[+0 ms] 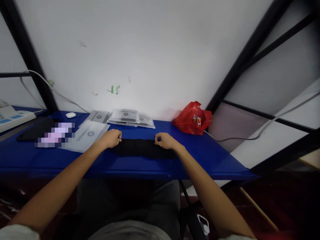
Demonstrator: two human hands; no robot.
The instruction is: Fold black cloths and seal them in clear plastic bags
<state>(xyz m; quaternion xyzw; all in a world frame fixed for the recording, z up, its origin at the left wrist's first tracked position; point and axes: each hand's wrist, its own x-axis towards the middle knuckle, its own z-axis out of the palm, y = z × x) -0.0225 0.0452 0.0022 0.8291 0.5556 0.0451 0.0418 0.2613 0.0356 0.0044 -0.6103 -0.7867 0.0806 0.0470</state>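
Note:
A black cloth [141, 148], folded into a long flat strip, lies across the blue table in front of me. My left hand [113, 138] is closed, pinching the cloth near its far left corner. At the far edge toward the right, my right hand [163, 140] pinches the same cloth between thumb and fingers. The cloth's right end runs on beneath my right wrist. What kind of garment or fabric piece it is, I cannot make out.
Printed translucent plastic bags [86, 136] lie left of the cloth, with a stack of filled packets [125, 115] behind. A red plastic bag [192, 119] stands back right. A white earbud case [70, 115], a black flat object [37, 128] and a power strip [17, 119] are at the left.

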